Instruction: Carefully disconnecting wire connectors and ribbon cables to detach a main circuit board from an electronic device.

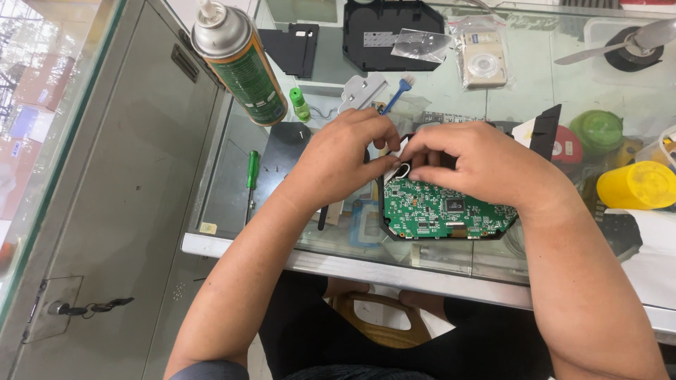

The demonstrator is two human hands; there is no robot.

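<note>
A green circuit board [436,209] in a black casing lies on the glass table [296,248], near its front edge. My left hand [343,158] and my right hand [479,160] meet over the board's upper left corner. Their fingertips pinch a small white and black part [402,167] between them. The hands hide the back half of the board.
A spray can [241,62] stands at the back left, with a small green bottle [300,104], a green-handled screwdriver [251,171] and a blue brush [396,95] nearby. Black panels [366,32] and a bagged camera [483,62] lie behind. Yellow [636,184] and green [598,129] containers sit right.
</note>
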